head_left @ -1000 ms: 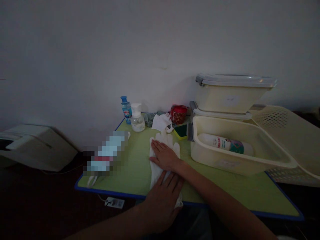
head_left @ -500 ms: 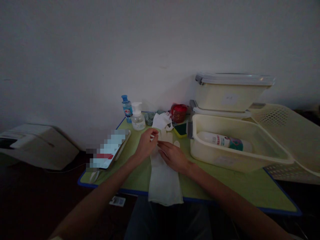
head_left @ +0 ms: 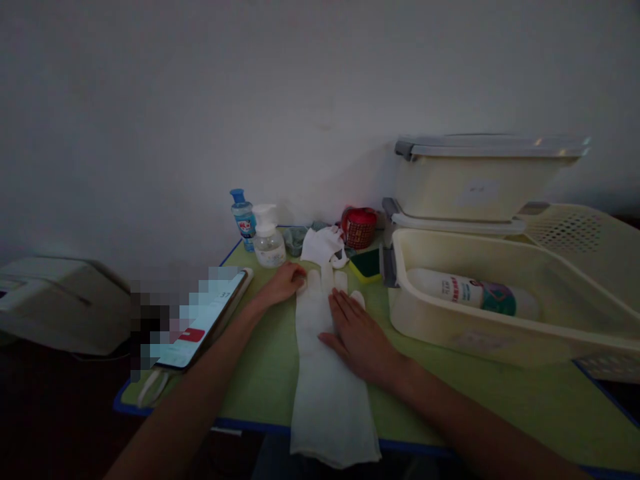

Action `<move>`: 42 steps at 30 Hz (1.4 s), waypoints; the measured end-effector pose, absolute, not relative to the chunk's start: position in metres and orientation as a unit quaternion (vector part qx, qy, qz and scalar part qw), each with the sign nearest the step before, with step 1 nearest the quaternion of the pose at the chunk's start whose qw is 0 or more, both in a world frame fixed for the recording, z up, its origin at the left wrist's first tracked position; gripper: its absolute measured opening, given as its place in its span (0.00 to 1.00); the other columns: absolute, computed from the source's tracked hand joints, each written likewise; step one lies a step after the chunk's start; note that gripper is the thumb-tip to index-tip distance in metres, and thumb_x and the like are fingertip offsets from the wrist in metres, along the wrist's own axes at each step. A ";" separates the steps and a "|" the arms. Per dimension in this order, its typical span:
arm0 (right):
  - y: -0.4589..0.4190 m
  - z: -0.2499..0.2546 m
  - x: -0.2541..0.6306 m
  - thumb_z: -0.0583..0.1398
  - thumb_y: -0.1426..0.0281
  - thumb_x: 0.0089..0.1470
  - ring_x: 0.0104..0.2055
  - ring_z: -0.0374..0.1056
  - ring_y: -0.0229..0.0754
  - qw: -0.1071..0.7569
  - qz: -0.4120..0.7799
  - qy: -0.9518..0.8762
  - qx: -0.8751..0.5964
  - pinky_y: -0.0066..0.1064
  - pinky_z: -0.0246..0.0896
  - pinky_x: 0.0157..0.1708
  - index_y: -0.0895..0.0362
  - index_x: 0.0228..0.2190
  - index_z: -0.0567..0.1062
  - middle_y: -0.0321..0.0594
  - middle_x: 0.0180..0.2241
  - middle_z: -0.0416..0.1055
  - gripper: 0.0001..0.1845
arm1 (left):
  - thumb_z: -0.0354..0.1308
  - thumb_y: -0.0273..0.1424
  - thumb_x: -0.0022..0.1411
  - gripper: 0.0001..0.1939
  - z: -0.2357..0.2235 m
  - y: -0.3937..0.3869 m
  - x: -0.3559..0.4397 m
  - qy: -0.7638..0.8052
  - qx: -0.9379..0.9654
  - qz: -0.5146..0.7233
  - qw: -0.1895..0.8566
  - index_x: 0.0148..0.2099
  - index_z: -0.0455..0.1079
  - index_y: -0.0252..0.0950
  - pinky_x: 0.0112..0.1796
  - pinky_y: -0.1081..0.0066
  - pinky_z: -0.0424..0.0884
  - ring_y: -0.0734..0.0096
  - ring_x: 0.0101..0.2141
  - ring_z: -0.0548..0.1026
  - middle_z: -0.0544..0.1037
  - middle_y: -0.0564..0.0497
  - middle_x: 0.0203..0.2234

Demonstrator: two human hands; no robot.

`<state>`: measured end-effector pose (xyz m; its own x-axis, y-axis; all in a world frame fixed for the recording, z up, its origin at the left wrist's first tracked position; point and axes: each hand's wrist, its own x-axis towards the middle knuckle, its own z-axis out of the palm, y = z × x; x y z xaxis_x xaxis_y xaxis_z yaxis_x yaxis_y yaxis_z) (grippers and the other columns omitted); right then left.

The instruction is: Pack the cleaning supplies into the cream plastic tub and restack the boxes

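Observation:
A long white glove (head_left: pixel 330 413) lies flat on the green table (head_left: pixel 255 373), its fingers pointing toward the wall and its cuff hanging past the near edge. At the glove's far left, my left hand (head_left: pixel 283 285) is closed, thumb and fingers pinching an outer glove finger. My right hand (head_left: pixel 361 340) rests flat on the right half of the palm part, fingers stretched out and holding nothing. Just beyond the glove fingers sits a crumpled white cloth item (head_left: pixel 323 245) with a loop.
To the left are a phone (head_left: pixel 207 327), a blue bottle (head_left: pixel 244 221) and a clear pump bottle (head_left: pixel 270 243). A sponge (head_left: pixel 367 265) and red basket-like container (head_left: pixel 360 228) stand behind. At right, a cream bin (head_left: pixel 450 340) holds a white bottle (head_left: pixel 465 292); lidded boxes (head_left: pixel 465 190) are stacked behind.
My left hand went from the near cuff up to the far finger end and now pinches the left glove finger. The cuff is uncovered. My right hand slid slightly right, staying on the glove.

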<state>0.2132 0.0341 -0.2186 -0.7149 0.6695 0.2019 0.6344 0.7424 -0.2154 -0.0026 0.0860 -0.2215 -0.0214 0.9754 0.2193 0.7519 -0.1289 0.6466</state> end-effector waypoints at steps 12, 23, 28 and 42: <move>0.032 -0.216 0.213 0.51 0.60 0.57 0.62 0.46 0.54 0.125 0.074 -0.925 -0.351 0.48 0.47 0.59 0.72 0.55 0.58 0.62 0.58 0.51 0.33 | 0.56 0.25 0.49 0.03 -0.224 0.085 0.003 0.647 0.653 0.351 0.177 0.24 0.65 0.34 0.36 0.68 0.66 0.68 0.30 0.69 0.69 0.53 0.22; 0.033 -0.215 0.213 0.51 0.60 0.56 0.62 0.47 0.55 0.112 0.077 -0.924 -0.359 0.46 0.45 0.60 0.73 0.55 0.58 0.62 0.58 0.52 0.33 | 0.58 0.27 0.46 0.08 -0.218 0.081 0.008 0.641 0.584 0.423 0.261 0.28 0.60 0.36 0.26 0.74 0.62 0.72 0.23 0.70 0.69 0.57 0.18; 0.032 -0.214 0.213 0.50 0.60 0.57 0.61 0.49 0.54 0.115 0.064 -0.925 -0.357 0.46 0.46 0.59 0.72 0.55 0.59 0.62 0.58 0.53 0.33 | 0.60 0.27 0.44 0.12 -0.216 0.080 0.007 0.645 0.559 0.437 0.283 0.30 0.59 0.37 0.24 0.74 0.60 0.71 0.21 0.70 0.69 0.58 0.16; 0.029 -0.205 0.212 0.53 0.60 0.56 0.62 0.46 0.54 0.115 0.040 -0.931 -0.344 0.49 0.45 0.59 0.69 0.56 0.59 0.59 0.59 0.51 0.32 | 0.63 0.26 0.41 0.12 -0.219 0.082 0.007 0.671 0.581 0.415 0.201 0.28 0.62 0.36 0.25 0.74 0.61 0.75 0.20 0.67 0.66 0.60 0.16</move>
<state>0.2121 0.0292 -0.2049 -0.7362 0.6505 0.1865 0.6321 0.7594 -0.1538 0.0075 0.0820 -0.2194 -0.2437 0.9464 0.2121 0.6122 -0.0196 0.7904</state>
